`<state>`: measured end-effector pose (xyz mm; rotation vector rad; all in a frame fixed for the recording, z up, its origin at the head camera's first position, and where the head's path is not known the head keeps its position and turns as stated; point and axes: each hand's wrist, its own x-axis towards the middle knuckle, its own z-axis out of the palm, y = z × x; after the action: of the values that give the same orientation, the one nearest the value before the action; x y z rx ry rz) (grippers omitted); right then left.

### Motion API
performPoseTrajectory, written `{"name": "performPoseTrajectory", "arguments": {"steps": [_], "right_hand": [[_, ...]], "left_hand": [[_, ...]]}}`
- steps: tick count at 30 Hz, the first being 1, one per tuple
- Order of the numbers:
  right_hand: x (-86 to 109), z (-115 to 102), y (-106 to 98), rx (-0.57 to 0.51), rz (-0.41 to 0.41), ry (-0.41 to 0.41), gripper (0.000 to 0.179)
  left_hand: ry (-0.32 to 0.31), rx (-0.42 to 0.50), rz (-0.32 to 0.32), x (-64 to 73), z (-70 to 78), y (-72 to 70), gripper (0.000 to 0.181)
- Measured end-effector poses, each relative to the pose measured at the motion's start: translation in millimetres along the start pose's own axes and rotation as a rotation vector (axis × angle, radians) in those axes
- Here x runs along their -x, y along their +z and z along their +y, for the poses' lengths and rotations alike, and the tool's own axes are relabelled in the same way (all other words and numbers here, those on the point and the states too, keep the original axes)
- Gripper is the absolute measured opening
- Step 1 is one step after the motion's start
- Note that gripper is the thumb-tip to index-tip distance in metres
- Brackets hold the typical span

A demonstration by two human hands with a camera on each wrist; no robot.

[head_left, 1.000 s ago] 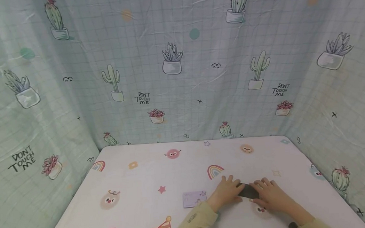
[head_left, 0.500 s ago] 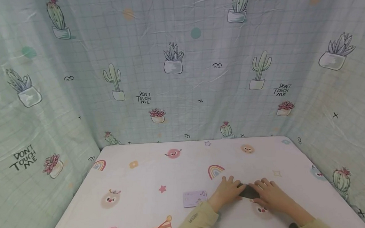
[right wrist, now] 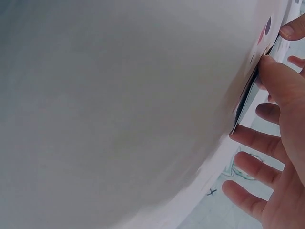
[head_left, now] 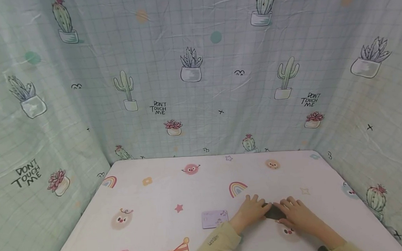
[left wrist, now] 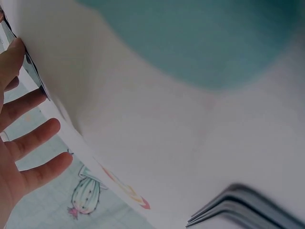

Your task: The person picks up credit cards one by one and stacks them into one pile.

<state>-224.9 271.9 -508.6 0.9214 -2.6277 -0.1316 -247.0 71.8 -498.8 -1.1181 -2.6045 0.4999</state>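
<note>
A thin, dark, flat card-like piece is held between both hands, low over the right front of the table. My left hand pinches its left end; in the left wrist view the thumb and a finger touch its edge, the other fingers spread apart. My right hand pinches the right end, thumb on one edge and a fingertip at a corner, as the right wrist view shows. That view has the piece nearly edge-on. A purple printed card lies flat left of my left hand, partly covered by the forearm.
The table has a white cover printed with rainbows, stars and faces. Patterned cactus curtains enclose its back and sides. Dark bent prongs show at the lower right of the left wrist view; their kind is unclear.
Both hands stay on the dark piece in nearly the same place. The left fingers have shifted very slightly right, toward the right hand. The purple card has not moved.
</note>
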Motion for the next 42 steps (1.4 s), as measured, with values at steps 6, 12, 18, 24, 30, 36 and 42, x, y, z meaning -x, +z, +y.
{"name": "performPoseTrajectory", "arguments": {"steps": [6,12,18,24,30,36,42], "right_hand": [[-0.2,-1.0,-0.5,-0.012,-0.020,0.020,0.051],[-0.3,-1.9,-1.4,-0.012,-0.015,0.022,0.051],[-0.1,-1.7,-1.6,-0.014,0.008,0.004,0.049],[-0.2,0.8,1.0,-0.014,0.008,-0.002,0.051],[-0.7,2.2,2.1,-0.012,-0.046,0.020,0.053],[-0.3,2.0,2.2,-0.039,-0.080,0.048,0.055],[-0.9,0.9,-1.4,-0.069,-0.060,0.064,0.054]], "left_hand": [[-0.001,-0.009,0.000,0.4,0.5,-1.2,0.047],[0.006,0.008,0.014,-0.6,1.7,0.4,0.044],[0.012,0.020,0.036,-2.1,2.2,2.0,0.041],[0.011,0.009,0.046,-1.8,2.4,2.6,0.040],[0.010,-0.001,0.048,-2.2,1.3,2.2,0.041],[0.013,-0.022,0.062,-2.3,2.1,3.8,0.040],[0.008,-0.022,0.071,-1.1,1.9,2.7,0.040]]}}
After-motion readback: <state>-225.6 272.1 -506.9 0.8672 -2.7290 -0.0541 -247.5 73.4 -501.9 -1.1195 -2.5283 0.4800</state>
